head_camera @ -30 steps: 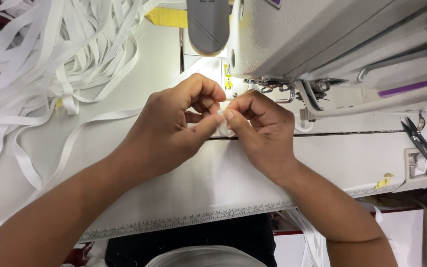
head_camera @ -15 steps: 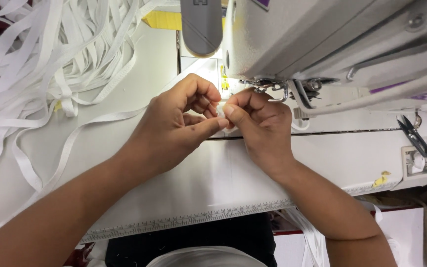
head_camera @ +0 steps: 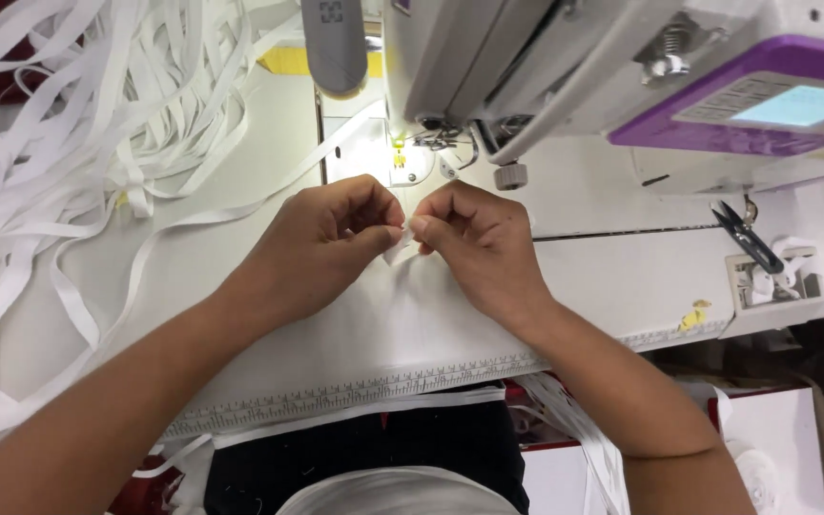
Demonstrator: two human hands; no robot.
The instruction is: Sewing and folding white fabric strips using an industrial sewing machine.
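My left hand (head_camera: 328, 240) and my right hand (head_camera: 481, 240) meet over the white sewing table (head_camera: 269, 315), just in front of the needle area (head_camera: 401, 157) of the sewing machine (head_camera: 565, 67). Both pinch a small folded piece of white elastic strip (head_camera: 400, 248) between thumbs and fingertips. Most of the piece is hidden by my fingers. A long white strip (head_camera: 183, 224) trails off to the left toward the pile.
A big tangled pile of white strips (head_camera: 59, 124) covers the table's left side. Black thread snips (head_camera: 748, 238) lie at the right on the table. A purple control panel (head_camera: 755, 100) sits on the machine. A ruler scale (head_camera: 355, 386) runs along the table's front edge.
Both hands have drawn back from the needle toward me, still pinching the white piece together. The view has tilted, showing more of the machine's right side.
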